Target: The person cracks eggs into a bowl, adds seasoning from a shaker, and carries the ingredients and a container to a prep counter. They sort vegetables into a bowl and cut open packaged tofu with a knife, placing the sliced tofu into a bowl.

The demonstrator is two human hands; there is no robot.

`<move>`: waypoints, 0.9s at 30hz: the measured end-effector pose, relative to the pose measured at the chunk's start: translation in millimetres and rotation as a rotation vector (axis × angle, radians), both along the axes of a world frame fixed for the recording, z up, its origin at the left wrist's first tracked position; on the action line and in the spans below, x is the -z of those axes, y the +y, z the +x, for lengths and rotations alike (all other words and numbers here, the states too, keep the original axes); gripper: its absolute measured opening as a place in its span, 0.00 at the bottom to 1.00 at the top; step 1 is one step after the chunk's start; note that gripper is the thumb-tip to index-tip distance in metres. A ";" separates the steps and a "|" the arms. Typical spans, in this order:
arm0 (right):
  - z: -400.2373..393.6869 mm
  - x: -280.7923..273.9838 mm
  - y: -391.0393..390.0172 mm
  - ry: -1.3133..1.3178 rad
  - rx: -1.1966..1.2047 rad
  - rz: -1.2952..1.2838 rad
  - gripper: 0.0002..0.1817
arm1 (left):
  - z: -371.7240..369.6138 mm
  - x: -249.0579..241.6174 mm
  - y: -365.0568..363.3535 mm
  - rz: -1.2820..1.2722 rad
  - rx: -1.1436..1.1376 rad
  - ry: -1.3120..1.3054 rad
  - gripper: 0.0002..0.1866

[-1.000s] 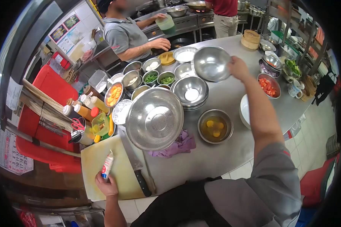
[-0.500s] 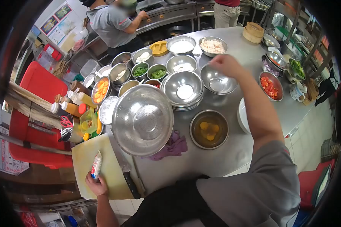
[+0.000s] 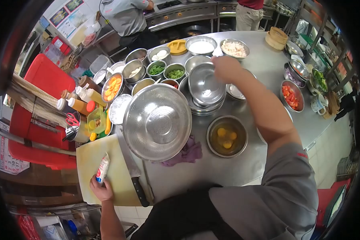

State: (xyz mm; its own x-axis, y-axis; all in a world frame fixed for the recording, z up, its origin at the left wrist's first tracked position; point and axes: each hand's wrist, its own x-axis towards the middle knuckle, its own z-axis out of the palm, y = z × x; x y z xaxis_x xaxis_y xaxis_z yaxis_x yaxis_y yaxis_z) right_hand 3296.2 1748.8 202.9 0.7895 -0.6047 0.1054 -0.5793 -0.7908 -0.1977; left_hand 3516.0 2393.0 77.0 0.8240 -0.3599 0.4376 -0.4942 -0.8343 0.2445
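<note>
My left hand is closed round the lower end of a white tube-shaped packet with red and blue print, over the yellow cutting board. My right hand grips the rim of a metal bowl, which is tilted above a stack of metal bowls. Left of the stack sits a large perforated colander. A bowl of cracked eggs stands in front of the stack. A knife with a black handle lies on the board's right edge.
Behind are bowls of white powder, pale chopped food and greens. Chopped tomato is at right, sauce bottles at left. A purple cloth lies below the colander. Two other people stand near the stoves.
My right hand has taken hold of the metal bowl and brought it left, tilted over the stack. My left hand still holds the packet. The camera view has shifted slightly.
</note>
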 end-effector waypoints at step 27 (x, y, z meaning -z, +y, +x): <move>-116.7 -22.3 -69.7 -0.394 0.290 0.574 0.18 | 1.7 0.3 0.5 -0.036 0.020 0.017 0.27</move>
